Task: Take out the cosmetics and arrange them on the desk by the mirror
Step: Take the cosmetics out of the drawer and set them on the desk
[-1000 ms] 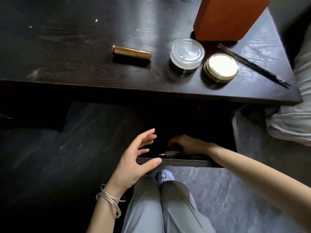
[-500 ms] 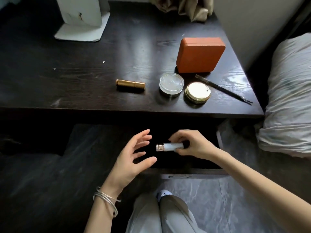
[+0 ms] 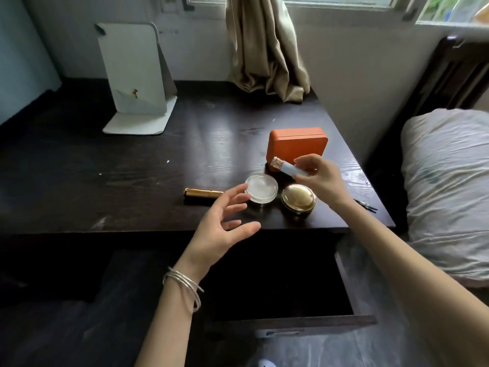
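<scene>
Right hand (image 3: 321, 181) pinching pale blue tube (image 3: 288, 168), gold cap jutting leftward past fingertips, above gold-lidded jar (image 3: 298, 198).

You have one pale blue tube (image 3: 291, 169) with a rose-gold cap, pinched tilted in your right hand (image 3: 321, 181) above the bench (image 3: 105, 181). On the bench lie a gold tube (image 3: 203, 193), a clear-lidded jar (image 3: 261, 190), a gold-lidded jar (image 3: 298, 198), an orange case (image 3: 297, 141) standing on edge, and a dark wand (image 3: 366, 205).

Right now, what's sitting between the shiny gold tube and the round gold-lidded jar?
In the head view, the clear-lidded glass jar sits between the gold tube and gold-lidded jar, with the open left hand's fingertips partly overlapping it.
</scene>
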`<action>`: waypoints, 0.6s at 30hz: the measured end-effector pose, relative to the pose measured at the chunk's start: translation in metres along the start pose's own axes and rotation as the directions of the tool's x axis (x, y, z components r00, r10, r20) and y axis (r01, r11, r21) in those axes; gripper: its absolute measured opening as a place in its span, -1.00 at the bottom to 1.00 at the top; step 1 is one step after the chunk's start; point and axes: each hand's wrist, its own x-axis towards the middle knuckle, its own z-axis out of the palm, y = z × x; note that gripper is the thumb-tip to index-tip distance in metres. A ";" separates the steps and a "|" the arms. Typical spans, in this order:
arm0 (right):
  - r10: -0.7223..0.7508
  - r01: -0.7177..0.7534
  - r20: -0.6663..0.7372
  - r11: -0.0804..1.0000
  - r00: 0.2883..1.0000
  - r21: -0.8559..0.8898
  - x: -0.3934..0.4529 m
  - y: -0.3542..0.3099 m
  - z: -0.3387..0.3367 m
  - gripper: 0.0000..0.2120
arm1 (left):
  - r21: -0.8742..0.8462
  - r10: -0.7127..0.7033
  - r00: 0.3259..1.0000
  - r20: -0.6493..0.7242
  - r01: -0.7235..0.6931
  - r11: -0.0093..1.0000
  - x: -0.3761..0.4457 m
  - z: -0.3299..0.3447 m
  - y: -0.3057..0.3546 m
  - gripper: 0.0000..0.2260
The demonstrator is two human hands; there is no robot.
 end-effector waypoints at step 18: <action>0.070 -0.058 0.107 0.992 0.992 -0.112 0.015 0.018 0.010 -0.72 | 0.033 -0.076 0.997 0.021 0.075 0.997 0.012 0.009 -0.022 -0.38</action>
